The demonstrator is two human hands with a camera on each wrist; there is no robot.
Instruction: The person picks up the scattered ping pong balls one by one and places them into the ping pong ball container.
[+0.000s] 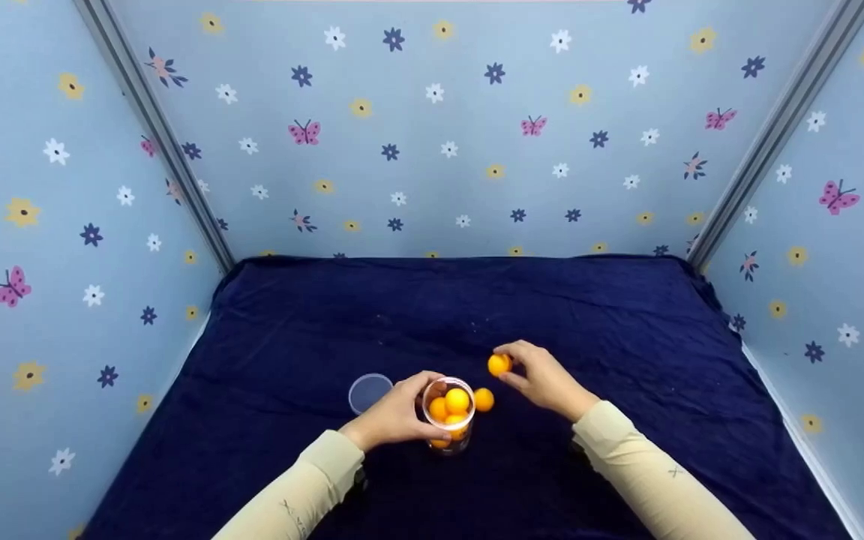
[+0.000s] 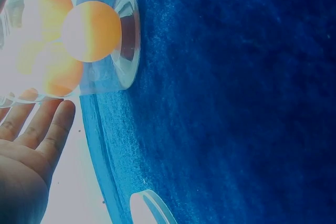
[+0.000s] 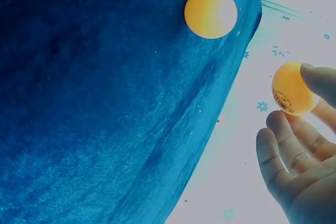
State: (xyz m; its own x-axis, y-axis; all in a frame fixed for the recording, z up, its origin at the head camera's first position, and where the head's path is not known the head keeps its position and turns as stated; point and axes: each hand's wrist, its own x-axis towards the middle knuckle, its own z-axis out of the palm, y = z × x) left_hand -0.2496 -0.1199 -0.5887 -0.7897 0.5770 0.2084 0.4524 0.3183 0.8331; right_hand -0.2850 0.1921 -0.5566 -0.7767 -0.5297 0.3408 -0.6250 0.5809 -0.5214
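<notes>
My left hand grips a clear plastic jar around its upper part, thumb on the near side and fingers on the far side. Several orange ping-pong balls lie inside the open-topped jar; they also show through its wall in the left wrist view. To the right of the jar, my right hand pinches one orange ping-pong ball between thumb and fingers; printed marks show on this ball. Another loose ping-pong ball sits on the cloth just right of the jar, between the two hands.
A round translucent lid lies on the cloth left of the jar, partly behind my left hand. Dark blue cloth covers the table. Light blue walls patterned with flowers and butterflies stand at the back and both sides.
</notes>
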